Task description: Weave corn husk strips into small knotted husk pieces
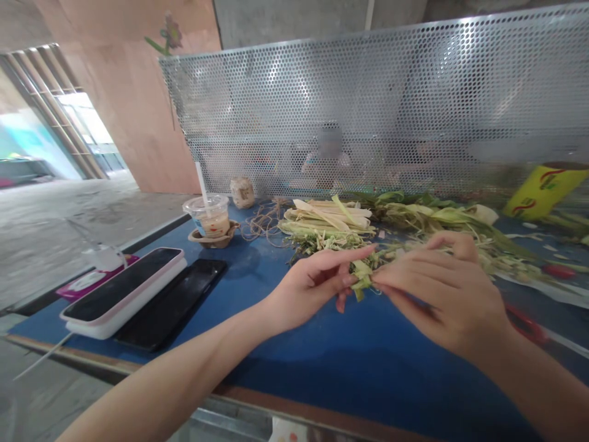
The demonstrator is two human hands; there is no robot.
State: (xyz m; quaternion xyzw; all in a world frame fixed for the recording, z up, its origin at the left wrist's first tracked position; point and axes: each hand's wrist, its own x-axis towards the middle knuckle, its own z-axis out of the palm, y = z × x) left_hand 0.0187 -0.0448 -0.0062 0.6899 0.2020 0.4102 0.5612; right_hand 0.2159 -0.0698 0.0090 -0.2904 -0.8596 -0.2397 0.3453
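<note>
Both my hands meet over the blue table on a small folded piece of green leaf strip. My left hand pinches its left side between thumb and fingers. From the right, my right hand grips the same strip with its fingertips. Just behind the hands lies a pile of pale yellow and green leaf strips, and more green leaves stretch to the right.
A phone on a white power bank and a dark phone lie at the left. A plastic cup with a straw, twine and a small jar stand behind. A perforated metal screen backs the table. A yellow can is at the far right.
</note>
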